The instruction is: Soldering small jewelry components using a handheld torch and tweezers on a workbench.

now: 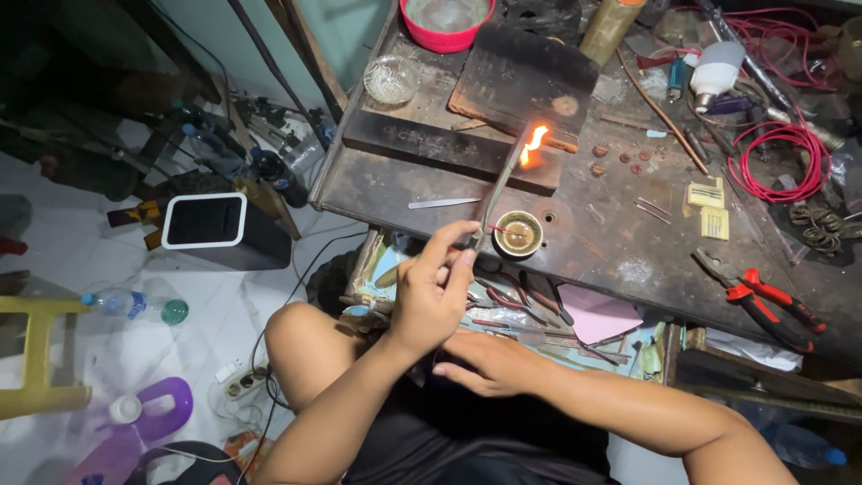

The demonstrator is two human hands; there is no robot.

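Holding a long thin metal torch tube (pixel 499 184) in a closed pinch, the left hand (pixel 431 292) aims its orange flame (pixel 533 144) over the dark charred block (pixel 449 148) on the scorched workbench (pixel 593 233). The right hand (pixel 489 359) rests flat and empty over the lap (fingers loosely spread, gripping nothing). My read: keep the tip steady and the flame low over that block, clear of the small round brass dish (pixel 519 233) and the red wire coil (pixel 790 162).
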